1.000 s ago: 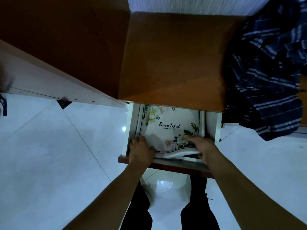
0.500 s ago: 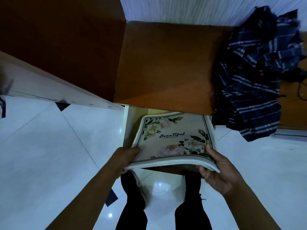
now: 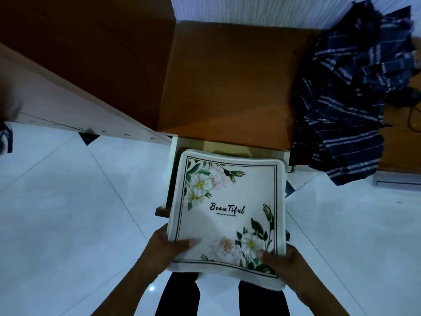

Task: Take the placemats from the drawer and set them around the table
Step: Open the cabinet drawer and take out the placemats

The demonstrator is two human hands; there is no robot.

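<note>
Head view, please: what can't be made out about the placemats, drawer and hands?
In the head view:
- placemats: count unclear; the top one covers any beneath.
- drawer: interior hidden by placemats and cabinet top.
- left hand, right hand: fingers hidden under the placemats.
- small print below "Beautiful": too small.

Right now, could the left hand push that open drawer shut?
Probably not yet: the left hand grips the placemats together with the right hand, and they hang over the drawer. It would need freeing first.

White tile floor (image 3: 68, 224), brown cabinet (image 3: 227, 83)
</note>
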